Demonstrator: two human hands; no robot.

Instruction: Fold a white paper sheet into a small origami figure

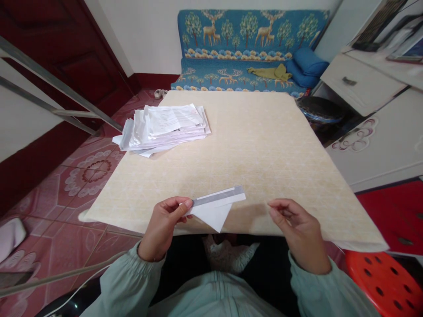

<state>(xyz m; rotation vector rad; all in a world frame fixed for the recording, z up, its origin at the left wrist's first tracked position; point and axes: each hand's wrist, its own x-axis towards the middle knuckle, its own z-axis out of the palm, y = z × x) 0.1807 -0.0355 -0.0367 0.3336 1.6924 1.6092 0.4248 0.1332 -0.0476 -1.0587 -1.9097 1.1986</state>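
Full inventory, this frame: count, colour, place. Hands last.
table: one, cream, centre
folded paper: one, white and grey, over table's near edge
paper stack: one, mostly white, table's far left
sofa: one, patterned blue, beyond table
cloth: one, olive, on sofa
cushions: apparently two, blue, sofa's right end
door: one, dark red, top left
metal frame: one, grey, left
floor: one, pink tiled, left
cabinet: one, white, upper right
stool: one, red, bottom right
sleeves: two, pale green, bottom
left hand: one, holding folded paper
right hand: one, table's near edge, nothing visibly held

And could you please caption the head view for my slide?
Left hand holding folded paper, right hand apart, paper pile farther back on the table.
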